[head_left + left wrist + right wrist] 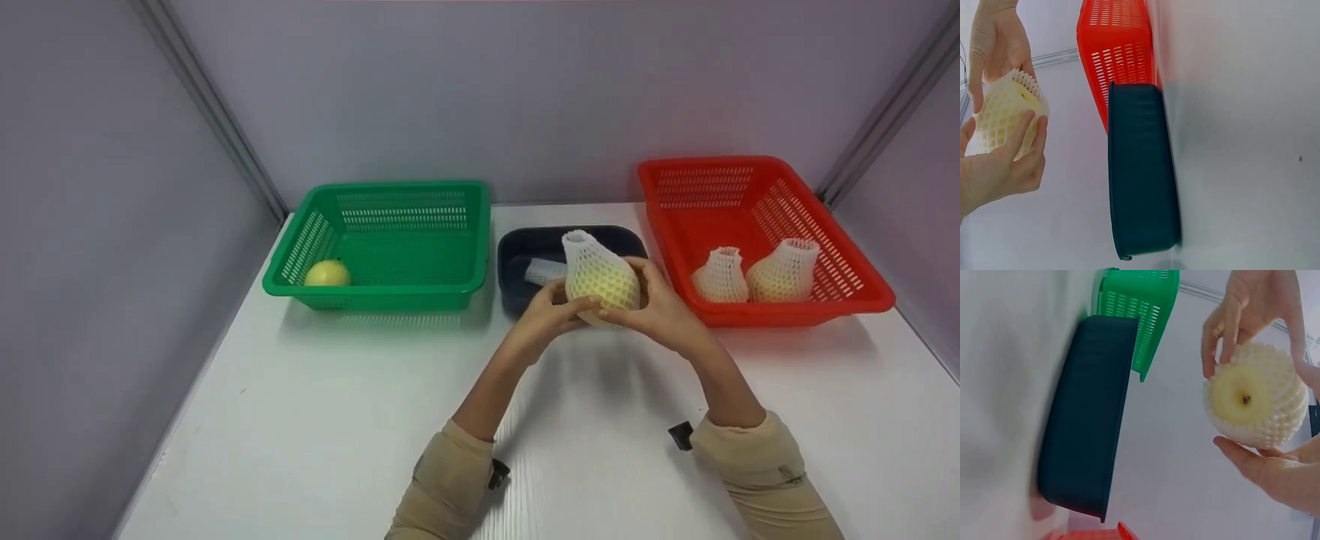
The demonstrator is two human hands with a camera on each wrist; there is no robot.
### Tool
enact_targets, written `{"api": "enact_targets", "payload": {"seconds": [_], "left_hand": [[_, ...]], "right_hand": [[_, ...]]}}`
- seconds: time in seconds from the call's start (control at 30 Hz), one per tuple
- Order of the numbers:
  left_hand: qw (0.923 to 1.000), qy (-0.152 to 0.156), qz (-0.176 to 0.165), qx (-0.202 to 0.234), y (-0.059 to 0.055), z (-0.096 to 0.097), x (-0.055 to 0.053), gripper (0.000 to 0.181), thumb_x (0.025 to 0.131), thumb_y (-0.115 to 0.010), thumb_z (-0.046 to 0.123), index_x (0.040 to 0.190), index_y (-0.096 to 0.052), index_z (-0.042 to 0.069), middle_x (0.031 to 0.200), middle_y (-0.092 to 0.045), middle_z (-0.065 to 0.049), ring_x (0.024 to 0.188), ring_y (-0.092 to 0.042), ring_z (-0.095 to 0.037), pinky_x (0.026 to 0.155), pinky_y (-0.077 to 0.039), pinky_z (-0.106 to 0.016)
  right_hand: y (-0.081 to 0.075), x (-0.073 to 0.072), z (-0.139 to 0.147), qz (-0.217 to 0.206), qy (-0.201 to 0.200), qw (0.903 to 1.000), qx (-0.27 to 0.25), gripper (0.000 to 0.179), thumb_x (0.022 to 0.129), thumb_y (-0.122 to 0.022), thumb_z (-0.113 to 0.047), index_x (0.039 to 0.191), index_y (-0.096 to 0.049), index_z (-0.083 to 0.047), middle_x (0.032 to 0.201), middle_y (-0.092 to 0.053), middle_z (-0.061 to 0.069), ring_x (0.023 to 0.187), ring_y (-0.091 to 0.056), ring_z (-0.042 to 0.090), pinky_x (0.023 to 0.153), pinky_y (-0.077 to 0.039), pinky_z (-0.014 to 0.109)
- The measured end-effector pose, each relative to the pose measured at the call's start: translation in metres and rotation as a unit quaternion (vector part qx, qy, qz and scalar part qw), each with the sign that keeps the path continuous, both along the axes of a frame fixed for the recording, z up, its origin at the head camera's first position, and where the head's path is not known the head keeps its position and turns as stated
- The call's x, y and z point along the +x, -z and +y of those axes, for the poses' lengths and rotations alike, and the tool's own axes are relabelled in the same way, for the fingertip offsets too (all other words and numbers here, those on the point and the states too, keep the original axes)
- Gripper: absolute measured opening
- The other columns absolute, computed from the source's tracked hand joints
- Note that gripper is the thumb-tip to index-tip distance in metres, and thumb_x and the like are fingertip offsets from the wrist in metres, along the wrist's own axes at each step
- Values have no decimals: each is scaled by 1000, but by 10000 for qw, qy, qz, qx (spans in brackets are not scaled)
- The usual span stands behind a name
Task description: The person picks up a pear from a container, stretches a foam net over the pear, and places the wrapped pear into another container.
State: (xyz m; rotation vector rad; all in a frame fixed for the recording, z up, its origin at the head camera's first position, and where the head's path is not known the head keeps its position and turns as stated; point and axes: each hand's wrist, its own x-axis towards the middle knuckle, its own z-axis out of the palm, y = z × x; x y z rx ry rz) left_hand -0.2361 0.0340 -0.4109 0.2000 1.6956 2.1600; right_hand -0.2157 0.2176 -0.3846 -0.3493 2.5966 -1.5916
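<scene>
Both hands hold a round yellow fruit [604,288] in a white foam net sleeve [1289,396], lifted over the front of a dark blue tray [517,247]. My left hand [546,313] grips it from the left, thumb across the front. From the right, my right hand [660,307] holds it with the thumb at the front and fingers around the far side. The sleeve's narrow neck points up and away. In the right wrist view the fruit's bare end with a dark spot shows through the sleeve's opening. Inside the tray lies a white foam net [545,271], partly hidden.
On the left stands a green basket [480,281] with one bare yellow fruit [328,274]. A red basket [855,304] on the right holds two fruits in foam nets, one smaller [721,277] and one larger [784,274]. Grey walls [525,97] enclose the white table [322,435].
</scene>
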Motion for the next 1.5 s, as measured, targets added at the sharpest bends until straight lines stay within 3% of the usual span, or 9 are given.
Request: {"api": "enact_targets", "payload": {"seconds": [0.17, 0.33, 0.57, 0.77, 0.87, 1.0, 1.13, 1.27, 1.5], "left_hand": [[10000, 16, 14, 30, 4, 0, 1, 72, 80, -72, 19, 132, -28, -3, 115, -45, -14, 98, -57, -23, 80, -49, -31], [9999, -40, 101, -86, 5, 4, 1, 71, 79, -73, 19, 129, -28, -1, 111, -48, -13, 95, -58, -21, 78, -50, -31], [9964, 415, 651, -359, 7, 11, 3, 54, 84, -68, 19, 127, -37, 6, 107, -54, -7, 91, -59, -17, 77, -50, -31], [9937, 117, 774, -799, 9, 15, 3, 55, 82, -70, 22, 124, -39, 5, 106, -52, -5, 91, -56, -15, 73, -49, -30], [9935, -61, 664, -925, 9, 18, 2, 60, 80, -71, 23, 125, -37, 2, 106, -50, -7, 92, -54, -17, 73, -49, -30], [9936, -231, 558, -951, 11, 22, 1, 66, 79, -72, 22, 127, -34, -3, 107, -48, -9, 93, -55, -19, 73, -50, -30], [9906, -386, 617, -1156, 12, 25, 0, 69, 78, -72, 22, 128, -33, -6, 107, -49, -10, 92, -55, -19, 72, -50, -30], [9863, -515, 688, -1411, 14, 29, 0, 67, 76, -71, 22, 126, -35, -5, 106, -49, -10, 91, -54, -19, 71, -49, -30], [9827, -665, 793, -1536, 17, 34, -1, 62, 74, -71, 18, 122, -38, -5, 102, -51, -10, 88, -54, -19, 69, -49, -30]], "right_hand": [[-3, 1, 3, 356, -85, 9981, 498, 90, 73, -77, -34, 140, -24, -5, 131, -35, 16, 111, -40, 32, 92, -39, 47], [-2, 4, 0, 696, -191, 9959, 547, 91, 73, -78, -28, 140, -21, -5, 132, -35, 16, 112, -41, 31, 92, -40, 48], [1, 4, -9, 575, -158, 9915, 1158, 97, 70, -80, -32, 143, -19, -11, 135, -31, 14, 112, -37, 31, 91, -38, 53], [7, 3, -8, 857, -94, 9831, 1614, 100, 69, -81, -34, 143, -17, -14, 135, -30, 14, 113, -36, 31, 92, -35, 55], [10, 2, -9, 1279, -24, 9736, 1888, 97, 69, -81, -29, 142, -20, -9, 135, -31, 16, 116, -34, 32, 96, -31, 56], [14, 2, -12, 2113, 201, 9446, 2502, 93, 67, -82, -25, 138, -27, 0, 132, -34, 22, 117, -32, 36, 99, -25, 55], [19, 1, -16, 2591, 455, 9222, 2834, 92, 65, -83, -25, 136, -30, 1, 124, -40, 24, 111, -38, 37, 94, -33, 54], [22, 1, -19, 2639, 591, 9175, 2917, 91, 66, -82, -24, 137, -30, -3, 124, -40, 23, 104, -44, 38, 88, -38, 54], [27, -1, -19, 2478, 653, 9214, 2923, 89, 66, -83, -22, 135, -31, -2, 125, -39, 23, 106, -44, 39, 92, -35, 54]]}}
